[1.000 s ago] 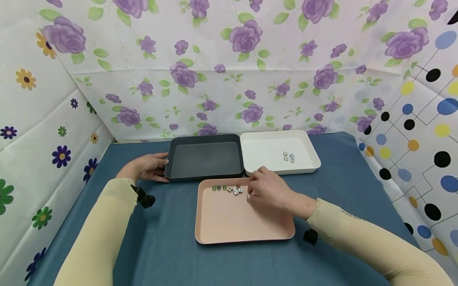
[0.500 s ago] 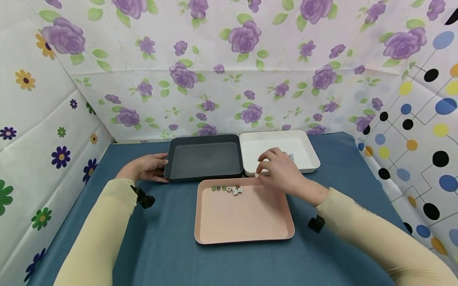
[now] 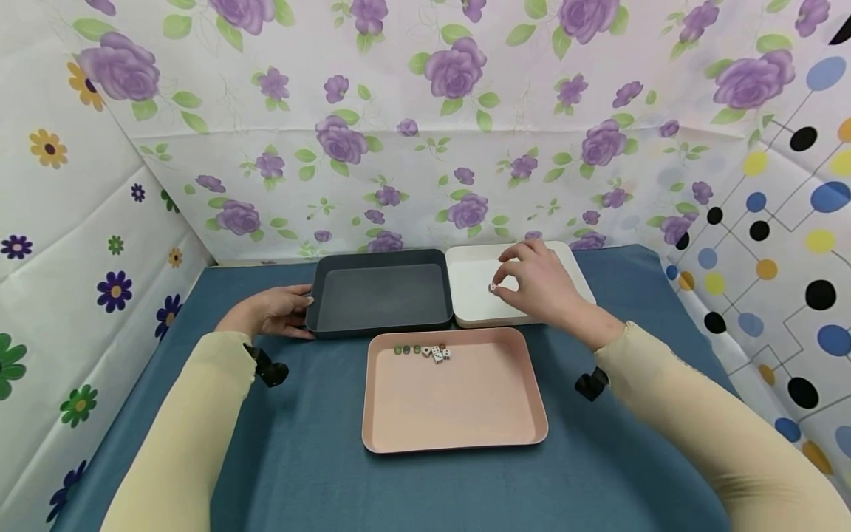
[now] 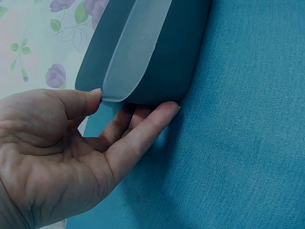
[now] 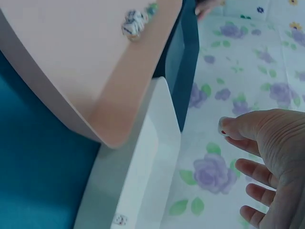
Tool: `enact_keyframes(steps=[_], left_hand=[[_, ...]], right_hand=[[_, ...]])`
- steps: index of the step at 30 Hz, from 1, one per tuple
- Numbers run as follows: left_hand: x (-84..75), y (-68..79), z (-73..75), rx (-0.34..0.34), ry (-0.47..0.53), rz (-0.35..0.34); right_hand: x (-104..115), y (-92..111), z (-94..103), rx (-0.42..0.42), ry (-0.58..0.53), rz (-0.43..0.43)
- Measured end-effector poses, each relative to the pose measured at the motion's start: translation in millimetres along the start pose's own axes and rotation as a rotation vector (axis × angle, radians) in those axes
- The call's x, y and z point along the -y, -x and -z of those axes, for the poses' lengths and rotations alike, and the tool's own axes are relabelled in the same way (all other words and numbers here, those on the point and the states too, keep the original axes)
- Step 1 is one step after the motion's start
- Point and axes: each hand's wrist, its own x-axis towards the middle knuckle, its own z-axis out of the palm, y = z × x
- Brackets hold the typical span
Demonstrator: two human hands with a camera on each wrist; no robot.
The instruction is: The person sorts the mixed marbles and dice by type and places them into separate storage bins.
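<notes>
My right hand (image 3: 541,284) pinches a small white die (image 3: 493,287) between thumb and forefinger, above the white tray (image 3: 468,270). In the right wrist view that die (image 5: 222,126) sits at the thumb tip, and the other fingers are loosely bent. Dice (image 5: 120,219) lie inside the white tray; in the head view my hand hides them. At the left end of the dark grey tray (image 3: 379,295), my left hand (image 4: 71,148) touches the rim with its thumb and the outer wall with its fairly straight fingers. White dice (image 3: 437,355) and green dice (image 3: 407,350) lie in the pink tray (image 3: 455,414).
Dark and white trays stand side by side at the back of the blue-clothed table (image 3: 299,443), with the pink tray in front. A flowered backdrop (image 3: 412,162) rises right behind them. Patterned sheets stand at both sides.
My right hand has carried the die from the pink tray's back edge up and rightward to above the white tray. The left hand has stayed at the dark tray.
</notes>
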Motion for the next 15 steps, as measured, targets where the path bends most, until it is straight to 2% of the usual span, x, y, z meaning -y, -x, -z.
enact_keyframes(steps=[15], left_hand=[[0.9, -2.1, 2.1, 0.016, -0.008, -0.007]], right_hand=[[-23.4, -14.9, 11.1, 0.034, -0.010, -0.110]])
